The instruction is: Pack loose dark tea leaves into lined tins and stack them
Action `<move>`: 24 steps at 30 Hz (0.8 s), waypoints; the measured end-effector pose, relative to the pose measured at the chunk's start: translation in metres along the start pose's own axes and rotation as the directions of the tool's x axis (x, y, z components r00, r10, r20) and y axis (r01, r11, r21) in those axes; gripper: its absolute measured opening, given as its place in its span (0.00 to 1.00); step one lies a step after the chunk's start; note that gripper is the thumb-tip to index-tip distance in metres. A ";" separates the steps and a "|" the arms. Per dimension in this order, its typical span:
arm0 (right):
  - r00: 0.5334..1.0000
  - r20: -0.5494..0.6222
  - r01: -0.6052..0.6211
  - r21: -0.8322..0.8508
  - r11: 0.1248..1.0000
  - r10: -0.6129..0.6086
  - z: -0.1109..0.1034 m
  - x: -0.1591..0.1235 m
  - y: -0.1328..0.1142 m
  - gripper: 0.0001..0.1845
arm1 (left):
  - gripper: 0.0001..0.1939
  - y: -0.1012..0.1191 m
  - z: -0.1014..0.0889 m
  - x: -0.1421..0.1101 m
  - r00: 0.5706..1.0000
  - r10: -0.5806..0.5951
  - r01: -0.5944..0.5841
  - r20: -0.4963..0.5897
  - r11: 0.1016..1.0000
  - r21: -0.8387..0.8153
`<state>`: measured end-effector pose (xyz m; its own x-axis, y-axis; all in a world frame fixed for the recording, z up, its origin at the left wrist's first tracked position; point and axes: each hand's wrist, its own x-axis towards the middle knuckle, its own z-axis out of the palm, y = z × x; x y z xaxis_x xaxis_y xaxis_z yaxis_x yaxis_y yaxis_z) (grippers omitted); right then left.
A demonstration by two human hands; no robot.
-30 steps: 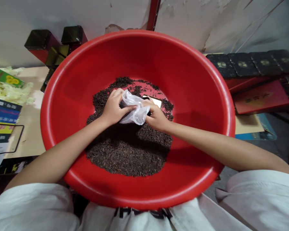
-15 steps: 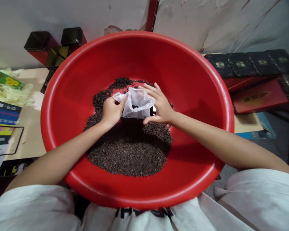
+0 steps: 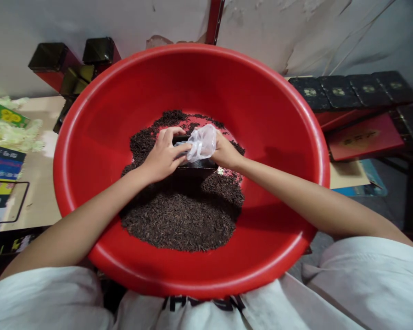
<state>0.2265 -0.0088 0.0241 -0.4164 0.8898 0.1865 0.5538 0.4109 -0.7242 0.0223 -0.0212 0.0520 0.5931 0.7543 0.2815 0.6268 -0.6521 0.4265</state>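
on my feed, head camera: the plastic bag is whitish, see-through, thin and crumpled, glossy along its creases. it rises out of a black box, whose dark walls shine along the rim. both sit in the middle of a wide red tub, a little beyond the centre of its floor, well apart from the near rim.

pointing: the box's mouth faces up; its near edge runs left to right, roughly in line with the tub's near rim. lower walls lost in shadow, so i cannot tell its full long axis. the bag's bunched top leans right, towards the tub's right rim.

my left hand is curled over the left side of the box, fingertips against the bag; whether it pinches the film, i cannot tell. my right hand is closed on the bag's right side, fingers mostly hidden behind it.

around the box: loose dark shreds, thickest towards the tub's near rim, thin at the far side, red showing through.

beyond the tub's right rim: a row of black-topped tins on the desk, near the wall.
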 end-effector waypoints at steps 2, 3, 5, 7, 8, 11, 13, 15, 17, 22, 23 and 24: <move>0.999 0.047 0.016 0.005 1.000 -0.016 -0.002 0.002 -0.001 0.08 | 0.09 -0.003 -0.001 0.003 0.999 0.001 0.001 0.053 0.999 -0.048; 0.998 0.063 0.029 -0.011 1.000 -0.028 -0.002 0.002 -0.003 0.07 | 0.10 -0.003 -0.001 0.004 0.997 -0.025 0.031 0.076 0.997 -0.075; 0.998 0.049 0.045 -0.083 0.996 -0.041 -0.004 0.001 -0.009 0.06 | 0.12 0.000 -0.001 0.006 0.989 -0.126 0.134 0.073 0.985 -0.112; 0.999 -0.016 0.034 -0.165 0.986 -0.038 -0.010 -0.002 -0.017 0.12 | 0.12 0.005 -0.001 0.006 0.974 -0.226 0.226 0.019 0.965 -0.135; 0.998 -0.048 0.020 -0.192 0.981 -0.030 -0.015 -0.005 -0.022 0.16 | 0.12 0.007 -0.001 0.006 0.966 -0.259 0.255 -0.008 0.956 -0.147; 0.996 -0.076 -0.058 -0.192 0.980 0.044 -0.035 -0.013 -0.037 0.25 | 0.10 0.011 0.000 0.006 0.950 -0.306 0.290 -0.055 0.937 -0.197; 0.994 -0.013 -0.112 -0.176 0.978 0.111 -0.045 -0.019 -0.047 0.25 | 0.09 0.012 0.001 0.005 0.942 -0.330 0.308 -0.061 0.922 -0.235; 0.990 0.074 -0.108 -0.179 0.978 0.123 -0.047 -0.026 -0.056 0.27 | 0.11 0.013 0.003 0.005 0.923 -0.375 0.341 -0.085 0.901 -0.270; 0.988 0.134 -0.044 -0.261 0.964 0.082 -0.040 -0.030 -0.063 0.32 | 0.17 0.015 0.005 0.004 0.894 -0.427 0.373 -0.137 0.877 -0.304; 0.984 0.152 0.018 -0.592 0.806 0.090 -0.014 -0.026 -0.065 0.18 | 0.25 0.023 0.007 -0.001 0.900 -0.399 0.344 -0.173 0.896 -0.280; 0.985 0.146 0.012 -0.590 0.808 0.092 -0.013 -0.022 -0.061 0.15 | 0.23 0.024 0.006 -0.002 0.926 -0.338 0.297 -0.167 0.927 -0.228; 0.986 0.138 0.000 -0.562 0.827 0.093 -0.012 -0.018 -0.056 0.14 | 0.22 0.024 0.006 -0.004 0.953 -0.256 0.230 -0.162 0.960 -0.161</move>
<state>0.2117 -0.0456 0.0698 -0.4583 0.8884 0.0252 0.8631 0.4517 -0.2261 0.0378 -0.0400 0.0561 0.3228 0.8980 0.2989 0.6569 -0.4399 0.6123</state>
